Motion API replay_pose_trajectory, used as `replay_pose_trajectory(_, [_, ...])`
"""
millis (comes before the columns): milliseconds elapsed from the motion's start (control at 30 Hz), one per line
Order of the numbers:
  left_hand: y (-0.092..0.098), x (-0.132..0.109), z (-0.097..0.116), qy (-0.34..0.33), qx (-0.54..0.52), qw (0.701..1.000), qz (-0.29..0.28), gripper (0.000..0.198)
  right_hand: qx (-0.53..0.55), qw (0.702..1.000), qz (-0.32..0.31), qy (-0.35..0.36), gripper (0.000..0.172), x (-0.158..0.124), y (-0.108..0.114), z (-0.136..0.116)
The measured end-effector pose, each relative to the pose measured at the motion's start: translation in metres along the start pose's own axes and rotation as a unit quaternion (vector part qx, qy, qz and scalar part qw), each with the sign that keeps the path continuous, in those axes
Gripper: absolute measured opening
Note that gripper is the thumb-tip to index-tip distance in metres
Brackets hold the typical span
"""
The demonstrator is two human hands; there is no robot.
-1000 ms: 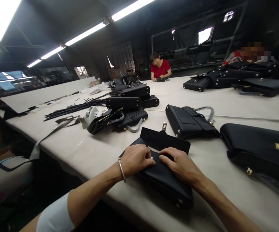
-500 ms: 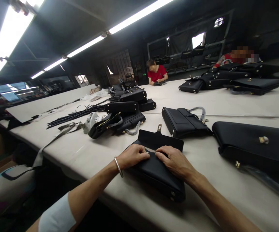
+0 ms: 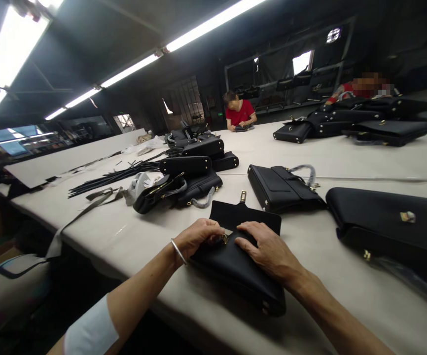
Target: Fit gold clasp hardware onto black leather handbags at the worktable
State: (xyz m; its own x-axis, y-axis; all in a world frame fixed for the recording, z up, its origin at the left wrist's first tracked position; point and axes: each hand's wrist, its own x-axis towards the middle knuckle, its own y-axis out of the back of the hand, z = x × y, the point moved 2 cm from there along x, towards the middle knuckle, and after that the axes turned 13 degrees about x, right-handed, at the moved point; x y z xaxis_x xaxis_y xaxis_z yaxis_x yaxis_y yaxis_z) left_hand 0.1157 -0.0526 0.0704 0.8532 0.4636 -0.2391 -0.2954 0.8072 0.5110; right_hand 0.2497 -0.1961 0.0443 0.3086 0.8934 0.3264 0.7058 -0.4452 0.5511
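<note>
A black handbag [image 3: 235,266] lies on the table in front of me, its flap [image 3: 243,214] laid back, with a gold buckle plate at the flap's end. My left hand [image 3: 202,234] is closed in a pinch at the upper edge of the bag's front. A small gold clasp [image 3: 225,238] shows at its fingertips. Across the bag's right side rests my right hand [image 3: 265,246], thumb on the front panel and fingers over the opening's edge, gripping it there. A pale strip of the inside shows between the hands. The right fingertips are partly hidden.
Another black handbag [image 3: 283,185] lies just beyond, and a larger black bag [image 3: 391,217] sits at right. Several stacked bags [image 3: 195,165], black straps [image 3: 113,177] and a grey strap [image 3: 84,214] lie at left. Two people in red work across the white table [image 3: 258,145].
My left fingers have shifted slightly left and pinch by the gold clasp, which now shows. My right thumb has moved a little left and down on the front panel. The bag's front has tilted slightly.
</note>
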Motion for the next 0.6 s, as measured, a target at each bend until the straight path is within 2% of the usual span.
replay_pose_trajectory(167, [-0.007, 0.012, -0.001, 0.022, 0.041, 0.999, 0.021, 0.016, -0.004, 1.000, -0.008, -0.010, 0.034, 0.000, 0.000, 0.008])
replay_pose_trajectory(300, [-0.005, 0.022, -0.005, 0.017, 0.081, 0.996, 0.037, 0.012, 0.008, 1.000, -0.003, 0.021, 0.034, 0.001, 0.001, 0.009])
replay_pose_trajectory(400, [-0.004, 0.027, -0.006, 0.014, 0.071, 0.996, 0.046, 0.013, 0.025, 0.999, 0.004, 0.046, 0.035, 0.001, 0.000, 0.007])
replay_pose_trajectory(500, [-0.001, 0.022, -0.001, 0.000, 0.022, 0.998, 0.052, 0.018, 0.044, 0.997, 0.015, 0.054, 0.033, 0.001, 0.001, 0.006])
replay_pose_trajectory(600, [0.009, 0.004, 0.003, -0.024, -0.027, 0.996, 0.085, 0.027, 0.059, 0.997, 0.027, 0.045, 0.031, 0.001, 0.002, 0.006])
